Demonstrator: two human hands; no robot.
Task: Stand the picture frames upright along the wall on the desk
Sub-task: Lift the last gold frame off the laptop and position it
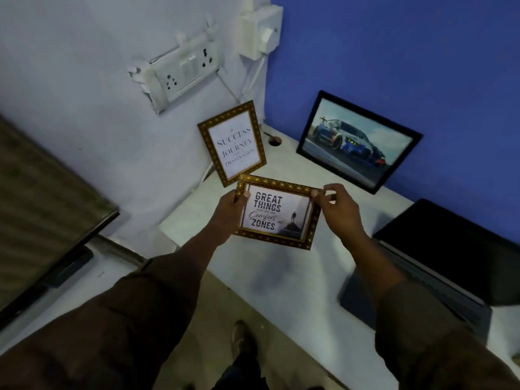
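A: At the centre of the picture, both hands hold the gold "Great Things" frame point(277, 211) above the counter point(295, 277): the left hand point(229, 209) pinches its upper left corner, the right hand point(336, 205) its upper right corner. It hangs in the air, not yet set down.

B: What could go wrong?

A: With only the top corners pinched, I judge it could swing or slip. Set down too steeply, it could fall forward; I cannot tell whether it has a back stand.

B: And the neighbours?

A: Just above it, the gold "Success" frame point(233, 142) leans on the white wall point(84, 80), close enough to be knocked over. Right of centre, the black car-photo frame point(357, 142) leans on the blue wall point(422, 66).

B: Anything in the way?

A: A cable hole point(275, 141) sits in the corner between those two, cables drop from the switchboard point(180, 73) at upper centre, and an open laptop point(450, 263) fills the right side.
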